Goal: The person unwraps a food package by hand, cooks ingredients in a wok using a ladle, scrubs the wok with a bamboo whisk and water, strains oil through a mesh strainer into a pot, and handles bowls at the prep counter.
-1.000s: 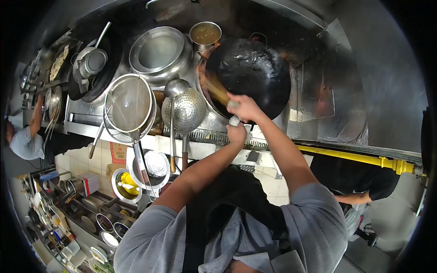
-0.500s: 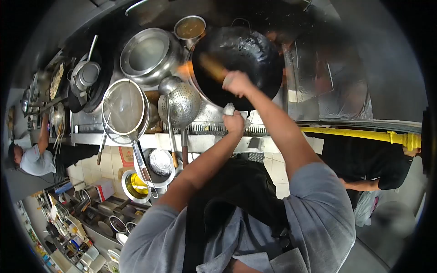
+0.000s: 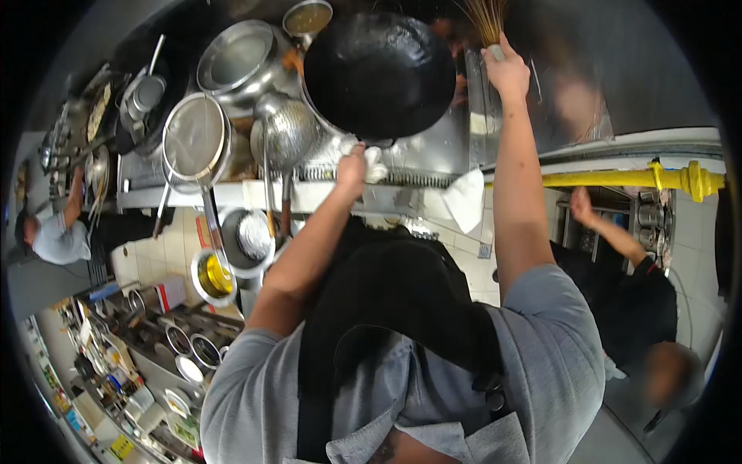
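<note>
A dark wok (image 3: 375, 81) sits over a burner, its inside wet and shiny at the far side. My left hand (image 3: 352, 172) is closed on a white cloth (image 3: 375, 165) at the wok's near edge; whether a wok handle lies inside the cloth is hidden. To the right of the wok, my right hand (image 3: 508, 75) is raised, wrapped around the pale grip of a bamboo wok brush (image 3: 487, 22). The brush's bristles point away from me, near the metal back wall.
Left of the wok stand a steel pot (image 3: 238, 58), a perforated skimmer (image 3: 290, 135), a mesh strainer (image 3: 193, 135) and a small bowl of broth (image 3: 307, 17). A yellow pipe (image 3: 618, 179) runs along the right. Other people work at far left and lower right.
My right hand has lifted the brush out of the wok to the right. A white sheet now hangs at the stove's front edge. The person at right has shifted, with an arm raised.
</note>
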The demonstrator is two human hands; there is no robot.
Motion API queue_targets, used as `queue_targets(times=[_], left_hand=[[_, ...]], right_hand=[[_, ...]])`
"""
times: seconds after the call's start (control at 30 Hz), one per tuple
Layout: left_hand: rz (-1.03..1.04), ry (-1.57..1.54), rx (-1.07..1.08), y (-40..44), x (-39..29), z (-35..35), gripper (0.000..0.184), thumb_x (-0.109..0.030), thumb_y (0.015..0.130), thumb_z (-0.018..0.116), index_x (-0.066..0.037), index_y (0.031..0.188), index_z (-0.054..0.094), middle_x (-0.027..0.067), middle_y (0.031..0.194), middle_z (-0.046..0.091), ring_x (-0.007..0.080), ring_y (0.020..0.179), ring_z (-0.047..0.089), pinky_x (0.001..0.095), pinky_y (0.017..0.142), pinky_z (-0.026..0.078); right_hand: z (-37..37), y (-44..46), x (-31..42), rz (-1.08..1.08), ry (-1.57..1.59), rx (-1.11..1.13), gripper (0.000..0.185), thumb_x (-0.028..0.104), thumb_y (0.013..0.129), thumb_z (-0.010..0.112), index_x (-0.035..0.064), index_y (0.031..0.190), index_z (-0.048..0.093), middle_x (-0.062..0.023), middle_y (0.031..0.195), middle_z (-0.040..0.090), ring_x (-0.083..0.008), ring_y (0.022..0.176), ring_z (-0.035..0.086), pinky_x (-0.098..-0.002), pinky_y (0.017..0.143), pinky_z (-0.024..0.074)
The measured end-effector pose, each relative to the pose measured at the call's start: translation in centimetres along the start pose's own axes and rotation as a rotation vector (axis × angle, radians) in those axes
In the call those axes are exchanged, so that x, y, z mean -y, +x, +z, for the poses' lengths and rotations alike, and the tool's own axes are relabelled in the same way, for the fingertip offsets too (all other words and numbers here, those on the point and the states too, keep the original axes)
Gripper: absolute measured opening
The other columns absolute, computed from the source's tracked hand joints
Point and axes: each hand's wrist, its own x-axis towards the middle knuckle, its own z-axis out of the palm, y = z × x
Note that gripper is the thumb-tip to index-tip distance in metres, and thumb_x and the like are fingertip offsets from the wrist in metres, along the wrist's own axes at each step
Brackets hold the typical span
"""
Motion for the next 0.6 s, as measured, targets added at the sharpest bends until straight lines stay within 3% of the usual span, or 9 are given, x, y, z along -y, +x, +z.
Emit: queue_targets(times=[0.03,0.1,0.17,0.2,0.23,0.33,0.43,0.53,0.6], left_hand=[[0.025,0.156,0.018,-3.4,-1.4,-1.6,0.039,-0.033,0.09,0.064,0.006,0.087,0.064,0.0099,0.077,0.064,0.0226,0.073,0.066,0.0372,0.069,0.052],[-0.11,-0.067,0.029,-8.7,-1.3,-4.7,0.024,-0.023,0.089,0.064,0.0,0.096,0.064,0.0104,0.083,0.066,0.0211,0.073,0.065,0.0377,0.061,0.053],[0.011,-0.189,-0.004,-13.1,1.9,-9.4,0.022,-0.015,0.087,0.062,0.0,0.103,0.062,0.0101,0.085,0.066,0.022,0.072,0.066,0.0375,0.059,0.053],[0.012,-0.167,-0.088,-14.8,4.5,-12.2,0.021,-0.011,0.086,0.06,0.0,0.104,0.061,0.0093,0.084,0.065,0.0219,0.07,0.065,0.0373,0.059,0.053],[0.016,-0.144,-0.177,-16.3,6.6,-14.4,0.022,-0.008,0.085,0.058,0.0,0.105,0.061,0.0085,0.084,0.064,0.0218,0.069,0.065,0.037,0.059,0.053],[-0.015,-0.219,-0.333,-23.9,7.3,-16.1,0.023,-0.007,0.082,0.059,0.003,0.102,0.058,0.0109,0.085,0.064,0.0219,0.068,0.064,0.037,0.061,0.055],[0.024,-0.197,-0.448,-25.8,11.1,-18.5,0.021,-0.008,0.082,0.058,0.003,0.099,0.059,0.0106,0.082,0.064,0.0216,0.067,0.064,0.0367,0.06,0.054],[0.069,-0.283,-0.524,-25.4,12.7,-20.2,0.02,-0.008,0.081,0.058,0.004,0.097,0.06,0.0101,0.081,0.064,0.0212,0.067,0.064,0.0361,0.061,0.053],[0.143,-0.276,-0.62,-23.5,15.3,-23.1,0.025,-0.011,0.08,0.059,0.005,0.1,0.059,0.0104,0.082,0.064,0.0214,0.069,0.064,0.0359,0.061,0.054]], right_hand=[[-0.4,-2.8,-1.7,-0.005,0.024,0.042,0.062,0.048,0.083,0.068,0.0297,0.14,0.053,-0.0217,0.112,0.068,-0.0414,0.105,0.064,-0.0465,0.091,0.0516],[-1.2,-9.3,-5.1,-0.016,0.043,0.132,0.059,0.044,0.084,0.067,0.0267,0.139,0.054,-0.0222,0.112,0.067,-0.0413,0.102,0.065,-0.0469,0.087,0.0524],[-0.3,-17.0,-9.2,0.012,0.143,0.175,0.057,0.037,0.084,0.069,0.023,0.138,0.057,-0.0225,0.099,0.07,-0.0433,0.091,0.067,-0.0484,0.077,0.0533],[0.5,-21.0,-10.8,-0.047,0.072,0.102,0.057,0.035,0.083,0.07,0.0214,0.137,0.058,-0.023,0.093,0.07,-0.044,0.085,0.067,-0.0482,0.075,0.0537],[0.5,-23.7,-11.7,0.057,0.018,0.271,0.059,0.036,0.084,0.071,0.0211,0.139,0.056,-0.0238,0.093,0.07,-0.0421,0.086,0.068,-0.0464,0.077,0.0536],[3.7,-27.1,-14.3,-0.043,0.011,0.366,0.06,0.036,0.085,0.069,0.0227,0.141,0.053,-0.0233,0.086,0.07,-0.0432,0.081,0.068,-0.049,0.075,0.0531],[6.0,-27.2,-15.1,-0.047,-0.069,0.548,0.063,0.038,0.086,0.068,0.0225,0.144,0.05,-0.0272,0.103,0.068,-0.0447,0.092,0.066,-0.0519,0.078,0.0533],[6.5,-26.2,-13.0,-0.161,-0.388,0.568,0.062,0.043,0.088,0.063,0.019,0.144,0.049,-0.0273,0.136,0.049,-0.0449,0.112,0.057,-0.0527,0.094,0.048],[4.3,-26.9,-8.9,-0.276,-0.404,0.499,0.06,0.041,0.088,0.064,0.0169,0.142,0.052,-0.0272,0.132,0.052,-0.0441,0.109,0.058,-0.0522,0.094,0.0477]])
